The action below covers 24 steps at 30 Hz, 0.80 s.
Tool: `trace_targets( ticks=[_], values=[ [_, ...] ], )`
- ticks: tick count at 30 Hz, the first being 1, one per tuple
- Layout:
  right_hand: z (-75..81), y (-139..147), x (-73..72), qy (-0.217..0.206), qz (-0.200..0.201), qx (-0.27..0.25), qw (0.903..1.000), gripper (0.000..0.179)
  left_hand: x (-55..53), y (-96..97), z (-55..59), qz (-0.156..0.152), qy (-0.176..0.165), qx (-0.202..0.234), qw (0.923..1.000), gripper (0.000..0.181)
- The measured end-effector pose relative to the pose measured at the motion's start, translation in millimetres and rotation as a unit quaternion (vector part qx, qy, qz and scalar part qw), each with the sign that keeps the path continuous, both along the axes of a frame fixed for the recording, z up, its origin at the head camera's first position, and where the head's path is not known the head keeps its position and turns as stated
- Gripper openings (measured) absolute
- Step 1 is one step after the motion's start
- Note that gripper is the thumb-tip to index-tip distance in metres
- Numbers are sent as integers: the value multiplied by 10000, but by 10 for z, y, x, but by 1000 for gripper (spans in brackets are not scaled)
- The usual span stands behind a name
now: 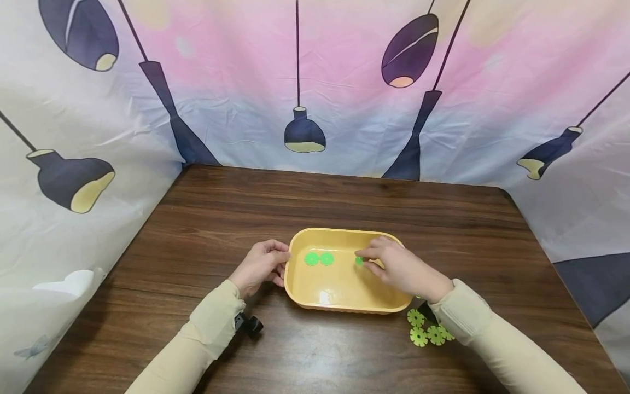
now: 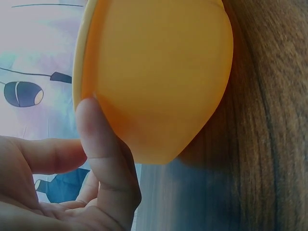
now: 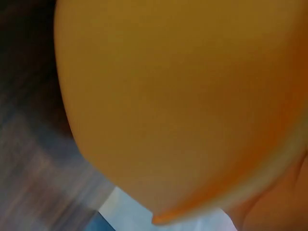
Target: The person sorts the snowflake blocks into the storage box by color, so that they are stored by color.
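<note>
A yellow plastic tray (image 1: 339, 284) sits on the table. My left hand (image 1: 261, 268) grips its left end; in the left wrist view, the thumb and a finger (image 2: 98, 130) pinch the tray's rim (image 2: 79, 57). Over the tray's right half, my right hand (image 1: 394, 268) pinches a small green notched disc (image 1: 359, 261) between thumb and fingertips. Two more green discs, a left one (image 1: 311, 259) and a right one (image 1: 326, 259), lie side by side in the tray. In the right wrist view the tray's outer wall (image 3: 168, 96) hides the fingertips.
Several yellow-green notched discs (image 1: 418, 336) lie on the table right of the tray, partly covered by the right sleeve (image 1: 465, 314). A small black device (image 1: 253, 326) shows by the left wrist. Behind the dark wooden table (image 1: 236, 202) hangs a printed cloth (image 1: 246, 109).
</note>
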State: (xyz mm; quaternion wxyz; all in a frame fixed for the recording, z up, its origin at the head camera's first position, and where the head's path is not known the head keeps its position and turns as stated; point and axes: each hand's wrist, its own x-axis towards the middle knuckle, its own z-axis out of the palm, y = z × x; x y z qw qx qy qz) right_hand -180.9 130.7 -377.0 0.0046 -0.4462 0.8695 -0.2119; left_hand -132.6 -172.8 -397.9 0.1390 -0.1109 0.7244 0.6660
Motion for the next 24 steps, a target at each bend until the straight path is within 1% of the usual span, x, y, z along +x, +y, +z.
trace_targets(
  ticks=[3, 5, 10, 15, 19, 24],
  values=[
    [-78, -27, 6, 253, 278, 127, 9992, 28, -3, 3, 2, -23, -22, -45, 10000, 26],
    [-113, -32, 5, 299, 368, 175, 9987, 30, -7, 3, 2, -32, -26, -71, 10000, 26],
    [-159, -61, 4, 183, 392, 444, 9981, 38, -14, -3, 6, -6, -46, -107, 9999, 26],
    [-188, -119, 18, -39, 380, 718, 9967, 44, -19, -12, 11, -10, -42, -86, 10000, 26],
    [-205, -154, 37, -259, 335, 810, 9958, 45, -17, -10, 13, -18, -35, -49, 10000, 27],
    [-245, -185, 42, -306, 297, 866, 9953, 45, -15, -10, 7, -1, -37, -25, 10000, 26]
  ],
)
